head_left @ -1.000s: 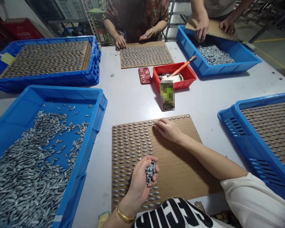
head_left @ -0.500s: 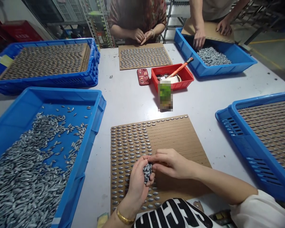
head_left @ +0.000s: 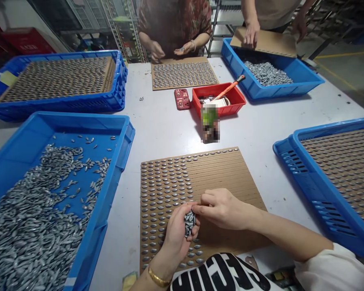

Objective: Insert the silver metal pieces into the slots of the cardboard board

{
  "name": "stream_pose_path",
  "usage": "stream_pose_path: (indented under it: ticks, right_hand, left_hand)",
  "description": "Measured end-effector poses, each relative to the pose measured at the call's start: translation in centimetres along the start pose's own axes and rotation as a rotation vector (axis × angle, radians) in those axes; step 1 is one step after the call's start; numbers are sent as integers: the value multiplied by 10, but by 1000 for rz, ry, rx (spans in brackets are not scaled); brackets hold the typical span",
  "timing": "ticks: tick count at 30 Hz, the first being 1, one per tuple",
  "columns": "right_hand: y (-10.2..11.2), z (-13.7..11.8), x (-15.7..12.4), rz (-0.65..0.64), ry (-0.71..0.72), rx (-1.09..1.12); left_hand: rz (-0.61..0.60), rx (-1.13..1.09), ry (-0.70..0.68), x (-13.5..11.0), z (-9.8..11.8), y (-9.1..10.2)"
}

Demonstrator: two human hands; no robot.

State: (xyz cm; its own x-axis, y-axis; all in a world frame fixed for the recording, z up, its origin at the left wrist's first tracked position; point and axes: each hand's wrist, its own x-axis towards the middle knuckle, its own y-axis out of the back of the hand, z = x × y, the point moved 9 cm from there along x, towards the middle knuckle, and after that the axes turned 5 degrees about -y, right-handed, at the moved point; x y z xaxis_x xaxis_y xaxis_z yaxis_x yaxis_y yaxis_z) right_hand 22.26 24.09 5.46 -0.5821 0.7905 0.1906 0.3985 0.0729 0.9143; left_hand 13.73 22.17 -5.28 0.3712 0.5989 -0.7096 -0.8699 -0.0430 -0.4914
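head view, silver pellets [head_left: 189, 223] in left fingers [head_left: 182, 210]

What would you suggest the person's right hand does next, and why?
I would suggest the right hand pinch one of the silver seed-shaped pieces from the cupped left hand and seat it in the next bare groove of the slotted cardboard board. Its fingertips are already at the pile, and the grooves right of the filled block look empty.
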Motion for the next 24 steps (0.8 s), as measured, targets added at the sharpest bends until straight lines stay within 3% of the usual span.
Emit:
stream_pose_path:
  ticks: [7, 14, 19, 24]
  right_hand:
    - [4, 0, -1, 96, -8, 49]
    - [2, 16, -6, 112, -153, 340]
    - [3, 28, -8, 206, -308, 573]
    - [3, 19, -9, 229, -268, 506]
  left_hand:
    - [-51, -13, -3, 1, 0, -6]
    - [-111, 69, -29, -2, 4, -12]
    - [-111, 87, -54, -3, 7, -13]
    - [-72, 86, -102, -4, 10, -10]
